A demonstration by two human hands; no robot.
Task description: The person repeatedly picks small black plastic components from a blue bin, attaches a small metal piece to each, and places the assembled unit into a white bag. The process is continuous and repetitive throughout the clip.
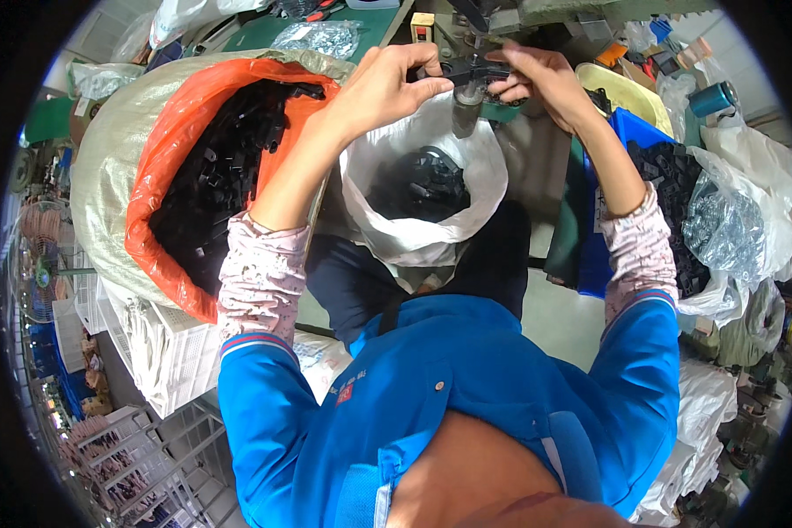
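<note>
Between my hands a black plastic part (475,74) sits on top of an upright metal post (467,113). My left hand (394,86) pinches its left end between thumb and fingers. At the other end my right hand (541,81) has its fingers curled round a dark piece of it; the exact contact is partly hidden. A dark machine tool (473,16) comes down just above the part. Below the post, an open white bag (414,236) holds black plastic pieces (427,183) between my knees.
To the left stands a big woven sack with an orange liner (150,180), full of black parts (216,176). On the right are a blue crate (597,242) of black pieces and a yellow tub (647,101). The machine bench (590,11) crosses the far side.
</note>
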